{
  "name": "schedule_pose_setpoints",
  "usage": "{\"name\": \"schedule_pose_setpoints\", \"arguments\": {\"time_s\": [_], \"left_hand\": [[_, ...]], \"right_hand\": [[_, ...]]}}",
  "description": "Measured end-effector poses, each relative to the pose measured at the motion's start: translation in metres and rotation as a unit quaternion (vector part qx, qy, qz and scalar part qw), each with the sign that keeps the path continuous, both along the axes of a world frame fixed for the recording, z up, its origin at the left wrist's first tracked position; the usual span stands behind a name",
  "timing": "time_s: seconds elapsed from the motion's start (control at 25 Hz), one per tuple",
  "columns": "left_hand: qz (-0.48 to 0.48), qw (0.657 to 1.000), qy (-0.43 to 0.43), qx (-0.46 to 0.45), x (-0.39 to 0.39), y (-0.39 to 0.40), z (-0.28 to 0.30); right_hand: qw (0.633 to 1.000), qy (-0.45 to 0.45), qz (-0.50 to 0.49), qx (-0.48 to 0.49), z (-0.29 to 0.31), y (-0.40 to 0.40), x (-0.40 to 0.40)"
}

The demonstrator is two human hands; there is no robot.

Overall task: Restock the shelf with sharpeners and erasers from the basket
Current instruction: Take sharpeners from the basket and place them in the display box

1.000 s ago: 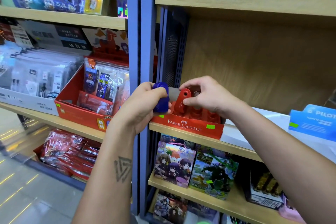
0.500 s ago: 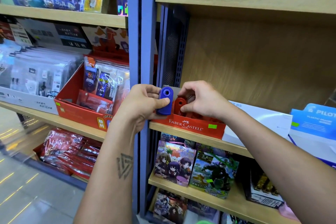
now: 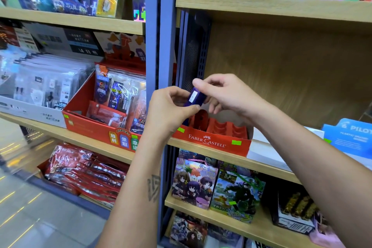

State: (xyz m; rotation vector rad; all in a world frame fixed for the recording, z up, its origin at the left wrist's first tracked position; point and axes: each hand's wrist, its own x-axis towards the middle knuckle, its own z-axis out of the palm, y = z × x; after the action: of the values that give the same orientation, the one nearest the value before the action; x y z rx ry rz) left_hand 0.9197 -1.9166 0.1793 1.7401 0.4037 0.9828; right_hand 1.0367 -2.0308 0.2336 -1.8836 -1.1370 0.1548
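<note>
A blue sharpener (image 3: 196, 96) with a white label is held between both hands above the red Faber-Castell display tray (image 3: 211, 140) on the wooden shelf (image 3: 267, 168). My left hand (image 3: 171, 107) pinches its lower end from the left. My right hand (image 3: 225, 95) grips its upper end with fingers curled over it. A red sharpener (image 3: 199, 120) stands in the tray's left slot, right below the hands. The tray's other moulded slots to the right hold nothing. The basket is out of view.
A white box (image 3: 267, 153) and a blue Pilot box (image 3: 350, 137) stand right of the tray. A blue steel upright (image 3: 159, 46) divides the shelving. Left of it sits a red carton (image 3: 96, 125) of packaged goods. Picture boxes (image 3: 195, 183) fill the shelf below.
My right hand let go of the red sharpener, now standing in the tray, and rose to take the blue sharpener's top end. Both hands lifted the blue sharpener and turned its label up.
</note>
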Motion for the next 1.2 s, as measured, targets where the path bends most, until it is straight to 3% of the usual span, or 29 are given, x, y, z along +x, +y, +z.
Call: {"name": "schedule_pose_setpoints", "arguments": {"time_s": [0.12,0.2,0.32,0.44,0.56,0.92,1.2], "left_hand": [[0.013,0.998,0.010,0.057,0.005,-0.003,-0.004],[0.008,0.997,0.030,0.072,0.006,-0.001,-0.003],[0.044,0.971,0.133,0.192,0.001,0.000,0.000],[0.043,0.945,0.208,0.250,-0.002,-0.003,-0.001],[0.034,0.933,0.251,0.258,0.001,0.000,-0.004],[0.053,0.922,0.269,0.276,-0.003,0.003,-0.002],[0.026,0.911,0.310,0.272,-0.007,0.001,0.002]], "right_hand": [[0.998,0.041,-0.023,0.044,0.002,0.012,0.001],[0.997,-0.018,-0.061,0.048,0.001,0.018,0.012],[0.984,-0.141,-0.108,-0.020,-0.007,0.024,0.022],[0.985,-0.123,-0.117,-0.043,-0.020,0.033,0.029],[0.982,-0.150,-0.100,-0.063,-0.025,0.040,0.034],[0.973,-0.193,-0.064,-0.107,-0.023,0.056,0.021],[0.984,-0.086,-0.059,-0.143,-0.024,0.055,0.020]]}}
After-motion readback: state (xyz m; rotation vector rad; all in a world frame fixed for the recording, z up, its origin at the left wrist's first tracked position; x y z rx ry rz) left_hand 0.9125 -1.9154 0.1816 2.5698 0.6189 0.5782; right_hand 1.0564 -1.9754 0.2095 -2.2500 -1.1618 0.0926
